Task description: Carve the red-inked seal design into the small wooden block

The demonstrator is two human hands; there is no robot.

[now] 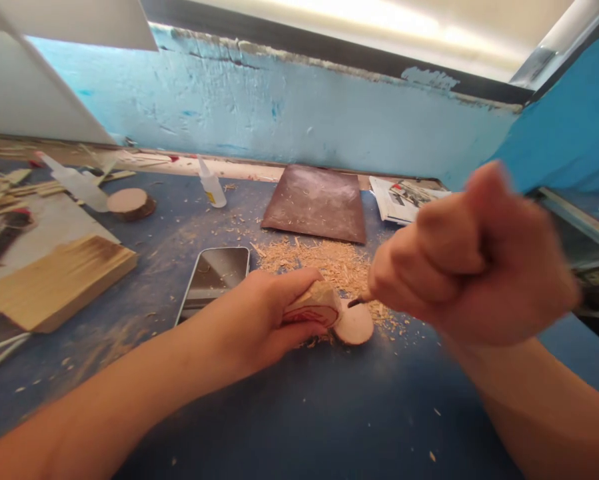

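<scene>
Blue worktable [329, 413], wood shavings [329, 260], phone [214, 277], brown sheet [316, 203], wooden block [59, 280], glue bottle [212, 187]

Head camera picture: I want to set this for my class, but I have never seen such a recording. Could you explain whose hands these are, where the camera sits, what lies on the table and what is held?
There is one picture, from a camera worn on a person's head, looking forward and down, so both bare hands are the wearer's own. The left hand grips a piece of wood on the blue table. The right hand is a blurred fist closed on a thin dark tool; only its tip shows, at a round wooden disc. Behind lie wood shavings. Also there: a phone, a wooden block, a glue bottle, a brown sheet, a wood slice and printed papers.
</scene>
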